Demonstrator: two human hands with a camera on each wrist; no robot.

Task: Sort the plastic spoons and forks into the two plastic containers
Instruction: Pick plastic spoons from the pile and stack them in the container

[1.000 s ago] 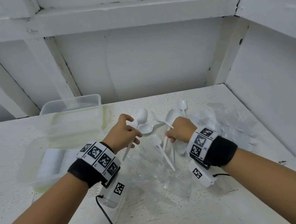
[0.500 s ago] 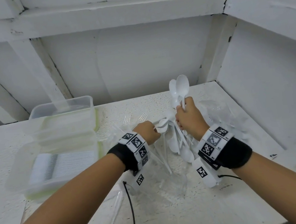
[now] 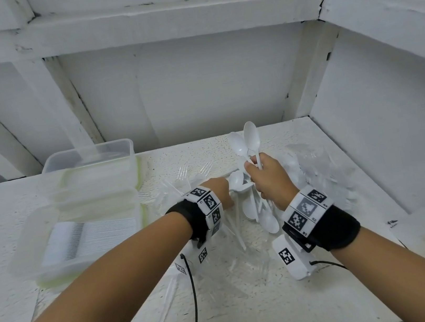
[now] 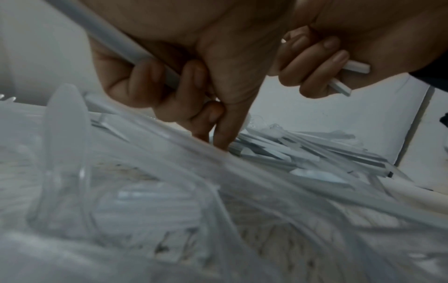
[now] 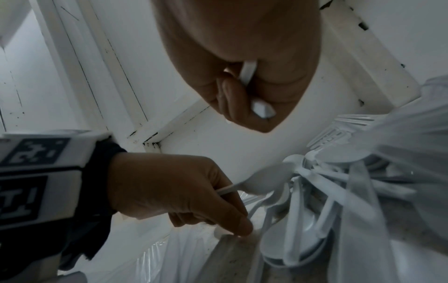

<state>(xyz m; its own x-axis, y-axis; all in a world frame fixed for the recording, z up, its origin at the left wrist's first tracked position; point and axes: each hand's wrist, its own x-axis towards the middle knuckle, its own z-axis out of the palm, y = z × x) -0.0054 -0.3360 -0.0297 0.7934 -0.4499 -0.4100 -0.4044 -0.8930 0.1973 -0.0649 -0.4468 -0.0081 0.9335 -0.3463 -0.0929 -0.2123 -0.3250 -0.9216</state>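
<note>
Right hand [image 3: 269, 177] now grips two spoons [image 3: 247, 142] raised above the pile [image 3: 257, 209]; left hand [image 3: 221, 190] pinches another (gathering continues).

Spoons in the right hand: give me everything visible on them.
The spoons are two white, opaque plastic ones with smooth oval bowls and thin flat handles. The right hand grips their handles in a closed fist, raised above the cutlery pile on the table. Both stand roughly upright, bowls up and side by side, the left one leaning slightly left. In the right wrist view the handle ends poke out below the curled fingers. Only the hand appears to touch them.
</note>
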